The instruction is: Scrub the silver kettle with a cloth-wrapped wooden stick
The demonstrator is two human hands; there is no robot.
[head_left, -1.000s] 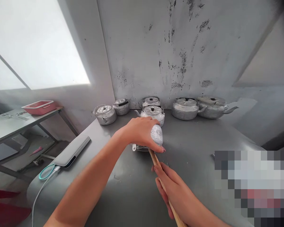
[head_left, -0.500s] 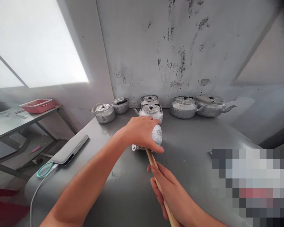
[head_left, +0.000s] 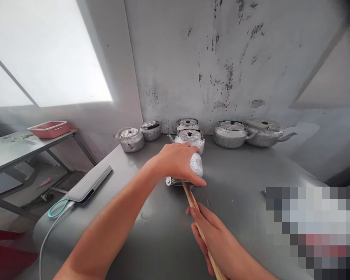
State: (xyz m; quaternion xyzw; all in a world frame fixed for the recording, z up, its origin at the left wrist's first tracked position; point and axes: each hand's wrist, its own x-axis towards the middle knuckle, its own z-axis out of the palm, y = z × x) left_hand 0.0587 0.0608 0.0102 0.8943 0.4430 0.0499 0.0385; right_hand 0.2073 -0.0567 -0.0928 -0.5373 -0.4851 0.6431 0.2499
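Observation:
My left hand (head_left: pixel 179 161) is closed over a small silver kettle (head_left: pixel 197 164) with a hammered-looking surface, low over the grey table. The kettle seems tipped on its side, with a white tab-like lug showing below my wrist; most of it is hidden by the hand. In my right hand (head_left: pixel 205 231) is a pale wooden stick (head_left: pixel 190 195), wrapped by the fingers and slanting up to the kettle's near side. Its far tip is out of sight, so I cannot tell how deep it reaches. Just behind stands another silver kettle (head_left: pixel 189 140), lidded and with its spout to the left.
Several more silver kettles line the wall, among them a spouted kettle (head_left: pixel 264 134) at right and a kettle (head_left: pixel 130 140) at left. A grey power bank (head_left: pixel 89 184) with a cable lies on the table's left. A pink basket (head_left: pixel 49 130) sits on a side table. Beside me at right is a blurred patch.
The whole scene has shifted slightly rightward in view. Both hands keep nearly the same grip and pose; the stick and kettle stay together.

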